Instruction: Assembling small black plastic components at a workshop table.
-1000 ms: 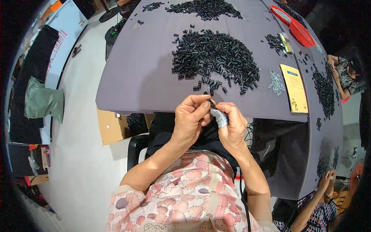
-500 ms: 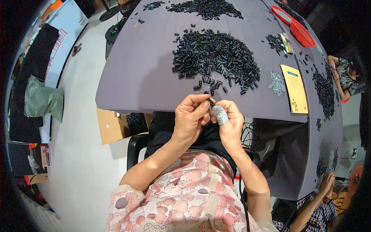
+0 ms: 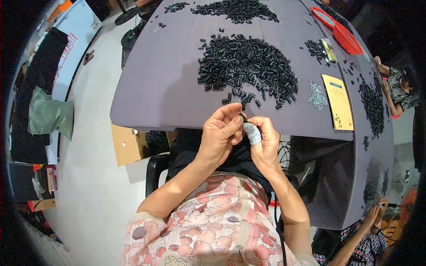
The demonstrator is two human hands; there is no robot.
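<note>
My left hand (image 3: 220, 133) and my right hand (image 3: 266, 142) meet over my lap, just off the table's near edge. Between their fingertips is a small black plastic piece (image 3: 242, 116), mostly covered by my fingers. My left thumb and forefinger pinch it from one side, while my right fingers close on it from the other. A speckled grey-white wrap (image 3: 252, 133) covers my right thumb. Just beyond my hands, a large heap of similar black plastic pieces (image 3: 244, 66) lies on the grey tabletop (image 3: 159, 88), with a few loose ones at its near side.
Right of the heap are a small pile of clear bits (image 3: 317, 95), a yellow booklet (image 3: 338, 101) and red baskets (image 3: 347, 39). Another black heap (image 3: 237, 9) lies farther back. Two other people's hands (image 3: 377, 212) work along the right side. A cardboard box (image 3: 126, 144) stands below the table.
My left forefinger has lifted and straightened slightly over the black piece. My right fingers have shifted a little around it. Co-workers' hands at the right have moved slightly.
</note>
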